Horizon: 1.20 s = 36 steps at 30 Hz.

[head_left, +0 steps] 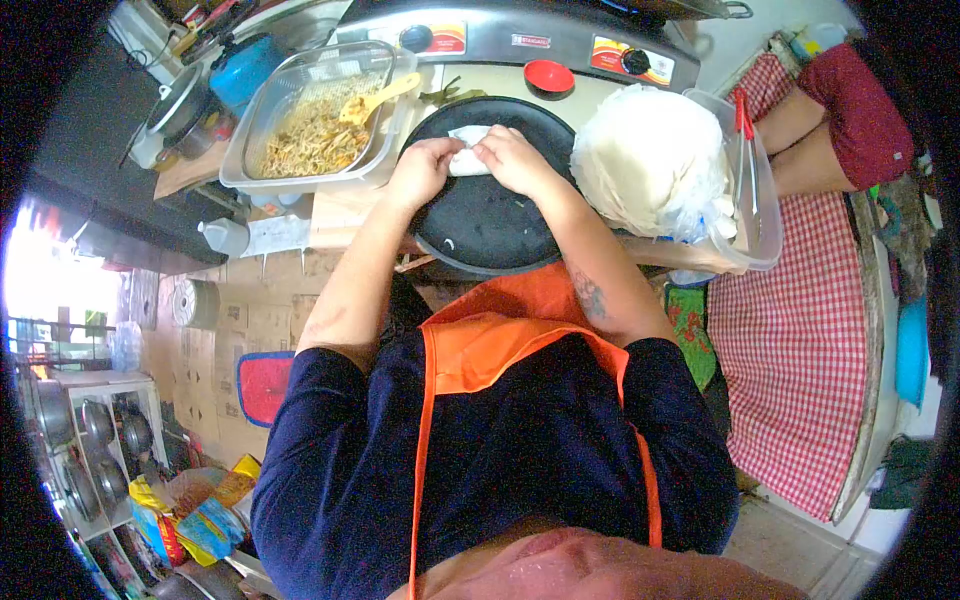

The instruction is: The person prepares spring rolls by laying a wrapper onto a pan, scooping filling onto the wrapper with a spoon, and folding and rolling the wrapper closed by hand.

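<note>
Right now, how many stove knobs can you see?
2: the left knob and the right knob, on opposite sides of the stove front.

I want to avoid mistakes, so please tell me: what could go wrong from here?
The wrapper might tear or open if the left hand and right hand press unevenly. 
The spoon lies on the noodles, handle toward the tray; an arm could knock it. 
The bowl beside the tray might get bumped.

There are two hands [427,170] [512,162], one held wrapper [467,162], one black tray [490,222] and two knobs [415,39] [636,62].
</note>
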### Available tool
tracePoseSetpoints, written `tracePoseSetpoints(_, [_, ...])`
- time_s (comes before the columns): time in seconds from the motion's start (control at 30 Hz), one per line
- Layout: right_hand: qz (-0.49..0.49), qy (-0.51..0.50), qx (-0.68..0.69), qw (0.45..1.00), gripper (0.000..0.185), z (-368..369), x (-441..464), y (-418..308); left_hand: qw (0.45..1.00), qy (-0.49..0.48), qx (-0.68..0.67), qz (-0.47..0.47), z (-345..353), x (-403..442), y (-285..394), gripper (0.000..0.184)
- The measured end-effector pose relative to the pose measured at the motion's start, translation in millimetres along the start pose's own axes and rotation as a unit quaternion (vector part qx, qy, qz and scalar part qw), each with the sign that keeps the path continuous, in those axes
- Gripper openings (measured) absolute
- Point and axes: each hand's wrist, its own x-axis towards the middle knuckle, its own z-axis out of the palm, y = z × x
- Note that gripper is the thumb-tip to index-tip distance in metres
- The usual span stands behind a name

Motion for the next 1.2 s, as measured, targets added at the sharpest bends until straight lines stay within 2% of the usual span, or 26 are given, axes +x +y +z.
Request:
tracePoseSetpoints(0.1, [0.025, -0.006, -0.001, 1.000, 0.027, 0, 1, -1, 0.998, -0.049, 0.008, 0.027, -6, -2, 0, 0.022])
tracePoseSetpoints(0.17, [0.029, -0.014, 0.003, 0.999, 0.027, -1, 4, 1, 0.990, -0.091, 0.039, 0.098, -19, -8, 17, 0.029])
tracePoseSetpoints(0.2, [0.034, -0.024, 0.009, 0.999, 0.028, -1, 5, 2, 0.987, -0.119, 0.081, 0.077, -21, -10, 22, 0.036])
tracePoseSetpoints(0.23, [0.035, -0.026, 0.008, 0.999, 0.028, 0, 5, 3, 0.987, -0.119, 0.079, 0.076, -17, -11, 19, 0.036])
tracePoseSetpoints(0.33, [0.133, -0.019, 0.133, 0.982, 0.030, 2, 11, 7, 0.985, -0.112, 0.097, 0.090, -13, -7, 14, 0.039])
tracePoseSetpoints(0.43, [0.139, -0.062, 0.108, 0.983, 0.027, -2, 18, 11, 0.989, -0.098, 0.086, 0.071, -6, -8, 13, 0.041])
tracePoseSetpoints(0.47, [0.139, -0.063, 0.107, 0.983, 0.027, -3, 19, 10, 0.989, -0.065, 0.093, 0.090, -3, -7, 12, 0.041])
tracePoseSetpoints(0.53, [0.098, -0.068, 0.012, 0.993, 0.026, -3, 21, 10, 0.988, -0.033, 0.099, 0.110, -2, -7, 17, 0.041])
tracePoseSetpoints(0.6, [0.099, -0.068, 0.019, 0.993, 0.026, -4, 21, 9, 0.992, -0.051, 0.087, 0.077, -1, -9, 20, 0.038])
tracePoseSetpoints(0.67, [0.100, -0.069, 0.027, 0.992, 0.026, -4, 22, 9, 0.990, -0.059, 0.092, 0.084, 0, -8, 19, 0.037])
tracePoseSetpoints(0.73, [0.165, -0.057, 0.105, 0.979, 0.024, -2, 21, 10, 0.989, -0.068, 0.099, 0.091, 1, -5, 15, 0.037])
tracePoseSetpoints(0.77, [0.166, -0.056, 0.105, 0.979, 0.024, -1, 18, 10, 0.988, -0.072, 0.097, 0.098, 1, -3, 12, 0.034])
tracePoseSetpoints(0.83, [0.222, 0.119, 0.135, 0.958, 0.020, 1, 10, 1, 0.987, -0.077, 0.097, 0.106, 0, 2, 9, 0.032])
tracePoseSetpoints(0.87, [0.222, 0.120, 0.136, 0.958, 0.020, 0, 6, -4, 0.988, -0.079, 0.078, 0.111, -1, 5, 7, 0.028])
tracePoseSetpoints(0.93, [0.093, 0.103, 0.013, 0.990, 0.025, -4, -5, -11, 0.989, -0.080, 0.059, 0.114, -6, 11, 8, 0.025])
tracePoseSetpoints(1.0, [0.065, 0.077, 0.007, 0.995, 0.027, -10, -10, -14, 0.985, -0.162, 0.028, 0.053, -9, 19, 7, 0.024])
tracePoseSetpoints(1.03, [0.039, 0.053, 0.002, 0.998, 0.030, -13, -13, -14, 0.985, -0.163, 0.027, 0.052, -8, 21, 6, 0.024])
tracePoseSetpoints(1.07, [0.065, 0.013, 0.033, 0.997, 0.028, -18, -11, -12, 0.988, -0.150, 0.004, 0.036, -7, 23, 6, 0.023])
tracePoseSetpoints(1.1, [0.068, 0.014, 0.033, 0.997, 0.028, -17, -9, -6, 0.990, -0.135, -0.019, 0.020, -4, 24, 4, 0.022])
tracePoseSetpoints(1.13, [0.075, -0.009, 0.046, 0.996, 0.027, -16, -6, 0, 0.993, -0.077, -0.090, -0.013, 2, 22, 3, 0.021])
tracePoseSetpoints(1.17, [0.081, -0.032, 0.060, 0.994, 0.025, -16, -1, 7, 0.993, -0.078, -0.091, -0.012, 6, 20, 2, 0.021])
tracePoseSetpoints(1.2, [0.061, -0.041, 0.066, 0.995, 0.026, -17, 3, 9, 0.998, -0.031, -0.050, 0.005, 7, 18, 0, 0.020])
